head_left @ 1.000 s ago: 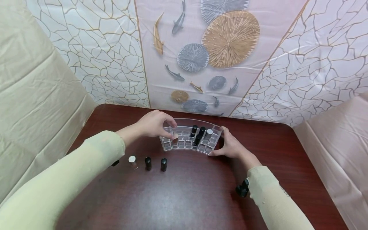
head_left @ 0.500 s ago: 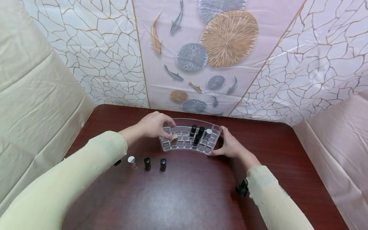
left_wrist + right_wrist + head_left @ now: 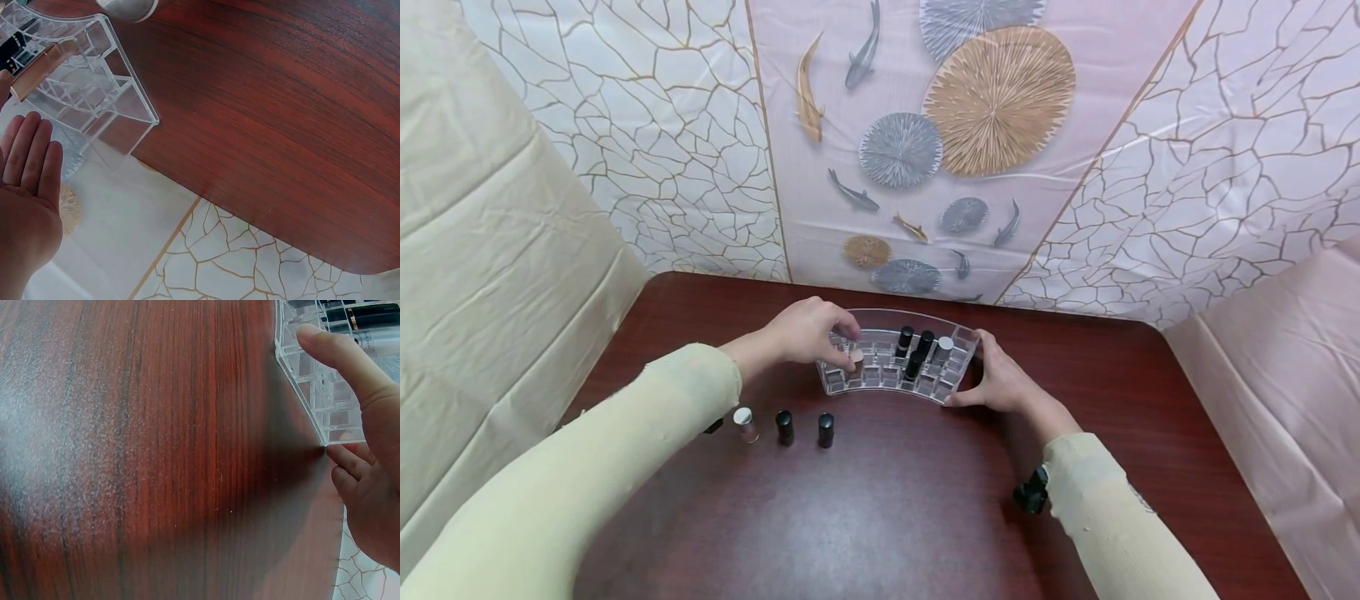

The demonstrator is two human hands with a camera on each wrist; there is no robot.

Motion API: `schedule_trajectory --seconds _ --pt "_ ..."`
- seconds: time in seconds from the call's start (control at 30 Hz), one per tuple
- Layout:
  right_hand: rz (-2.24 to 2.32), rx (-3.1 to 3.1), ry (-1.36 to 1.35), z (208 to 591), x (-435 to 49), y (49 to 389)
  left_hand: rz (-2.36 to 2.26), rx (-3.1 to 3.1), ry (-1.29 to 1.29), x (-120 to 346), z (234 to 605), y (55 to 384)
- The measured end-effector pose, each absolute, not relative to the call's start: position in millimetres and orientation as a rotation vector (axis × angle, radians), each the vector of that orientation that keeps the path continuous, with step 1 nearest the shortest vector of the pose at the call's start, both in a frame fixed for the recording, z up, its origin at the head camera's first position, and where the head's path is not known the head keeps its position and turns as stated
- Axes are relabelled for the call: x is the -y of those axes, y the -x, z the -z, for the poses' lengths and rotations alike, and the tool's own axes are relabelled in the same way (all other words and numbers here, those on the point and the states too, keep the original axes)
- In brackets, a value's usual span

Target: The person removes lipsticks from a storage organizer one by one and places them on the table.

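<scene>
A clear, fan-shaped lipstick organizer [image 3: 883, 379] stands near the back of the table. My left hand [image 3: 808, 332] is at its left end, thumb against the rose-gold lipstick tube [image 3: 42, 69] in a front slot. The other left fingers [image 3: 31, 150] are extended and apart from that tube. My right hand [image 3: 1003, 377] grips the organizer's right end, thumb at the front corner and fingers at the back. Several black-capped tubes [image 3: 906, 340] and a silver-capped tube [image 3: 943, 348] sit in its right half.
In front of the organizer's left end, a silver-capped tube [image 3: 746, 423] and two black tubes [image 3: 785, 427] stand in a row on the dark red wooden table [image 3: 850, 517]. A patterned cloth [image 3: 700, 150] hangs behind the table's back edge.
My left hand and forearm have shifted slightly right and toward me, thumb still at the rose-gold tube. My right hand and the organizer have stayed in place.
</scene>
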State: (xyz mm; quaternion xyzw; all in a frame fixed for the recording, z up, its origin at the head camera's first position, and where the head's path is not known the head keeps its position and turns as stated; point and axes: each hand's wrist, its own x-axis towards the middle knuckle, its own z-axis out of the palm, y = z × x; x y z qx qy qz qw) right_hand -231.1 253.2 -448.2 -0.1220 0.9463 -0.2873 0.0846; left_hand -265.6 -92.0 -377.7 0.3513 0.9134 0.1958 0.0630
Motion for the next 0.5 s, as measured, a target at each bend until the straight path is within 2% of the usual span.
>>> schedule_trajectory --seconds 0.5 --pt "0.860 -2.820 0.362 446.7 -251.9 231.2 -0.590 -2.746 -1.096 87.1 389.2 266.0"
